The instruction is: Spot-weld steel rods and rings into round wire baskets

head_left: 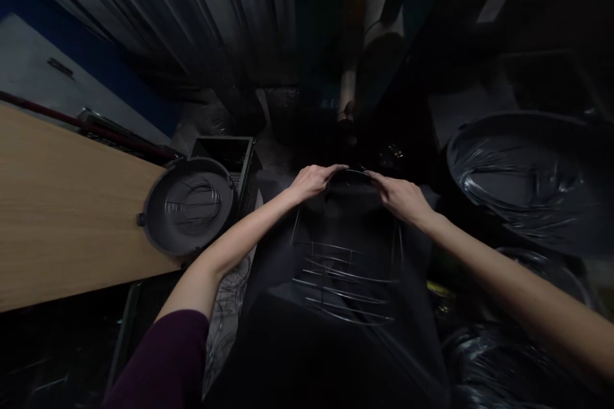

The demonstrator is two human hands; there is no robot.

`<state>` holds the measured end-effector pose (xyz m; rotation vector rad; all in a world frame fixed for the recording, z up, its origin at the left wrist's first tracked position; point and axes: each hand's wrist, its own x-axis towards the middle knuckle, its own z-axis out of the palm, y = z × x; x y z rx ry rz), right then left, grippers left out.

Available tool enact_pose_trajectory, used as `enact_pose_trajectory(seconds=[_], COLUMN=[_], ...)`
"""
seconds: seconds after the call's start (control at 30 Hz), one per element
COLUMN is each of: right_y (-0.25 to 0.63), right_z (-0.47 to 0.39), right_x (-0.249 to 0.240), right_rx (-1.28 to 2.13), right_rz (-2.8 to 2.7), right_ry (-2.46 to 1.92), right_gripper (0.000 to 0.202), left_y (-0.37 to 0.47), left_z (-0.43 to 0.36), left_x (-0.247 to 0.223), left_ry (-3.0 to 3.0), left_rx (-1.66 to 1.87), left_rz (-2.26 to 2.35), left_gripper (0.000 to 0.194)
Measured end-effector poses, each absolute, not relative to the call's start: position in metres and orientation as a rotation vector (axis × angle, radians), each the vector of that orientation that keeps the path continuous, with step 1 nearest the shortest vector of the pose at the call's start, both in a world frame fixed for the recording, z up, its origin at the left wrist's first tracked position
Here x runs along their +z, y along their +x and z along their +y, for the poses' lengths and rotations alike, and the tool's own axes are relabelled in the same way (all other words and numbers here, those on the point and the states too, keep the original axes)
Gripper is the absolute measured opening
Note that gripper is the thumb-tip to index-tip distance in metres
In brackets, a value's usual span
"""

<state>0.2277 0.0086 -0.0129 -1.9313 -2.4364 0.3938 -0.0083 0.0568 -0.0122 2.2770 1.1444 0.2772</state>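
Observation:
In the middle, a wire frame [345, 281] with several curved cross wires lies over dark cloth at my lap. My left hand [313, 183] is closed on the left side of the frame's far curved wire, fingertips pointing inward. On the right side of that same wire, my right hand [401, 197] is closed too, thumb and fingers along it. Just beyond the fingertips, a dark machine part with a copper-toned rod [348, 94] points down toward the wire. Dim light hides the exact contact there.
At left, a round black tub [156, 220] holding wire rings stands beside a wooden board [71, 204] and a dark crate [249, 153]. A larger black tub [532, 118] of bent wires is at right. More wire pieces [489, 358] lie at lower right.

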Motion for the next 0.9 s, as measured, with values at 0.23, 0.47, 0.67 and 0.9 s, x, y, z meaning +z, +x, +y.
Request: enact_pose_trajectory(seconds=[0.23,0.47,0.67,0.9], right_y=[0.219,0.208,0.204,0.205], right_z=[0.017,0.034,0.048,0.069], right_x=[0.017,0.045,0.069,0.077], right_rx=[0.417,0.237,0.172,0.215], right_rz=[-2.543,-2.65,-2.636,-2.539], right_ry=[-1.993,-1.947,-1.931,-1.874], right_gripper=[0.05,0.056,0.053,0.042], left_y=[-0.002,-0.006,-0.013,-0.017], left_z=[0.071,0.082,0.089,0.108], left_x=[0.008,0.032,0.058,0.063], left_ry=[2.471,2.538,2.495,2.588], left_rx=[0.094,0.159,0.276,0.351], left_rz=[1.196,1.197,1.217,1.21], left_gripper=[0.042,0.037,0.036,0.033])
